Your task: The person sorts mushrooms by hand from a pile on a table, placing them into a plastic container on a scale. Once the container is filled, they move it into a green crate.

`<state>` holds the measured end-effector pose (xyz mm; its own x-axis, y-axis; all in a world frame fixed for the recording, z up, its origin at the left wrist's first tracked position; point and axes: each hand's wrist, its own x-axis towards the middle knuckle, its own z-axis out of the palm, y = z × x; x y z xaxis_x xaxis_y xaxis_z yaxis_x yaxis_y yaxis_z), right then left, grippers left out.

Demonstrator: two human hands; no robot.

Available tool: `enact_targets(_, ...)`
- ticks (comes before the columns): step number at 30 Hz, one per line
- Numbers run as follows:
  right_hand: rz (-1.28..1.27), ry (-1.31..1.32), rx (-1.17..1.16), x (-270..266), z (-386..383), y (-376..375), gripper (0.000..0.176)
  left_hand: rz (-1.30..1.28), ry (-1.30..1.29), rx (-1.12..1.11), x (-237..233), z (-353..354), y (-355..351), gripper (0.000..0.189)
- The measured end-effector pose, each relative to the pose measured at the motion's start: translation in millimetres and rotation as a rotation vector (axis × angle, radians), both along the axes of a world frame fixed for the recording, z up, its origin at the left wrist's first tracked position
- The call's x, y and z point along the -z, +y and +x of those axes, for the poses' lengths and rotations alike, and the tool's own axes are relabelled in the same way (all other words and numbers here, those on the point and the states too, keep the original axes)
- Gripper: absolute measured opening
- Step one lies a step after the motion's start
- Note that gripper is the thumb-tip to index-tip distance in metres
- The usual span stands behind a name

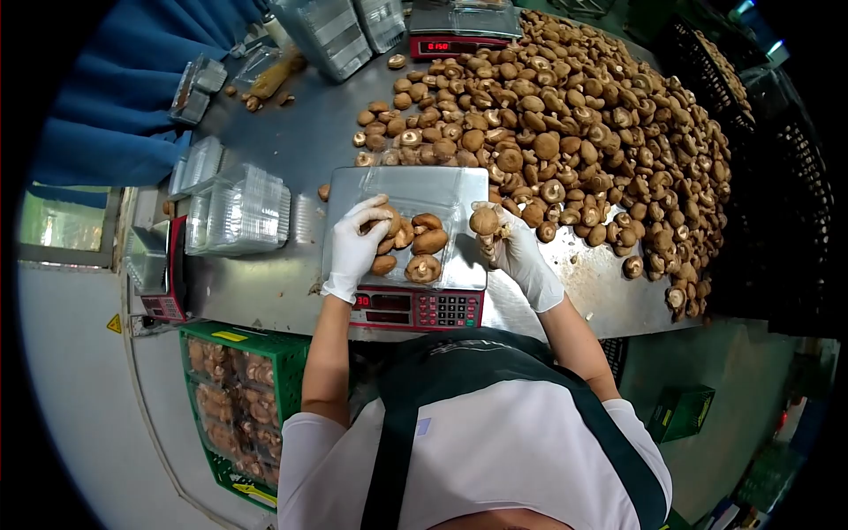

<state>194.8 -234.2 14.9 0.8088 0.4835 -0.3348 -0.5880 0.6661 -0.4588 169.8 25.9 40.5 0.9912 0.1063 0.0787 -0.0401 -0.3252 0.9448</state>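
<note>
My left hand [358, 246], in a white glove, has its fingers closed round a brown mushroom [387, 218] at the left side of a clear plastic tray [452, 205]. Several more mushrooms [430, 241] lie in that tray, which sits on the steel pan of a digital scale [473, 276]. To the right of the tray, my gloved right hand [521, 256] grips another mushroom [483, 221] with its round cap facing up. The scale's red display is partly hidden by my left wrist.
A large heap of mushrooms [548, 124] covers the table's right and back. Stacked clear trays [238, 212] stand at left, with more stacks [322, 35] behind. A second scale [459, 44] is at the back, another [168, 274] at far left. A green crate [296, 353] of packed mushrooms stands below the table.
</note>
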Motion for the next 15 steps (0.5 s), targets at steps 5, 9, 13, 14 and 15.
enact_targets(5, -0.019, -0.098, 0.047, -13, -11, -6, 0.028, 0.149, -0.210, 0.111, -3, 1, -3, 0.014)
enact_targets(9, -0.157, -0.250, -0.048, -8, -18, -25, 0.045, -0.032, -0.226, 0.002, -5, -6, 13, 0.011)
enact_targets(13, -0.433, -0.381, -0.065, -14, -29, -36, 0.051, -0.049, 0.043, -0.302, -1, -34, 52, 0.017)
enact_targets(14, -0.530, -0.342, -0.045, -22, -37, -42, 0.050, 0.091, 0.110, -0.346, 6, -42, 69, 0.018)
enact_targets(15, -0.559, -0.329, -0.044, -26, -44, -56, 0.048, 0.234, 0.180, -0.390, 15, -53, 84, 0.019)
